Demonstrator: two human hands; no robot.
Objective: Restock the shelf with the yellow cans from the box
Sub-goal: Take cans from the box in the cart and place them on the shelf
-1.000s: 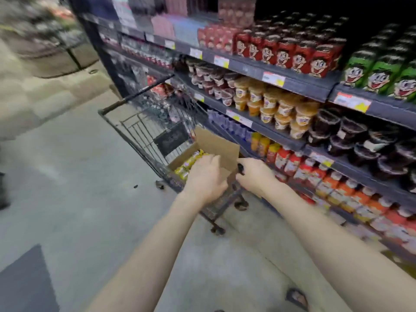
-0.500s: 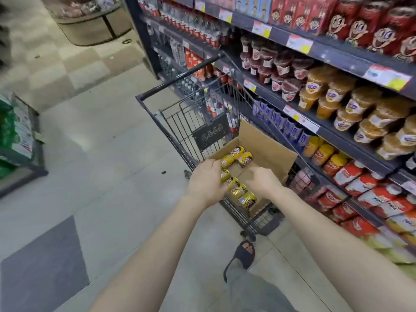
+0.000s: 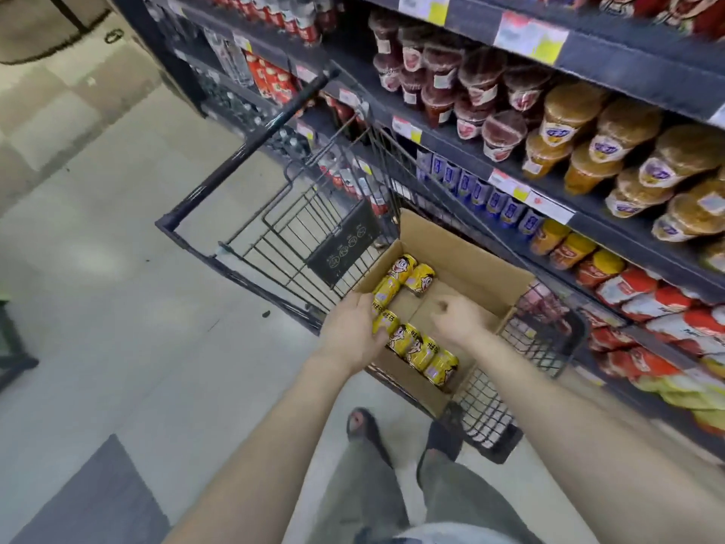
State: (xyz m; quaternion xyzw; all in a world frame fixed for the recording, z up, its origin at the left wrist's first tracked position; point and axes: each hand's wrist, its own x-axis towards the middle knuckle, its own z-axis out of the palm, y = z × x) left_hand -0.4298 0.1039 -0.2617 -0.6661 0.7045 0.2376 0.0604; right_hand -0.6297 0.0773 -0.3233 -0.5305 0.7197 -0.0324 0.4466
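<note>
An open cardboard box (image 3: 467, 251) sits in the basket of a black shopping cart (image 3: 243, 151). Several yellow cans lie inside it: two at the far left corner (image 3: 412, 273) and a row along the near side (image 3: 429, 357). My left hand (image 3: 351, 333) reaches into the box's left side, its fingers curled round one yellow can (image 3: 386, 323) against the wall. Over the bare box floor hovers my right hand (image 3: 455, 320), fingers loosely curled and holding nothing. The store shelf (image 3: 612, 58) runs along the right.
The shelves hold red-lidded and amber cups, blue pouches, and orange and red packets low on the right (image 3: 643, 296). The cart stands tight against the shelf. My sandalled feet (image 3: 367, 429) are just behind it. Open tiled floor (image 3: 117, 268) lies to the left, a dark mat (image 3: 94, 500) near left.
The view has dropped and closed in on the cart. Both hands have gone from the box's near edge into the box, the left onto the cans at the left wall.
</note>
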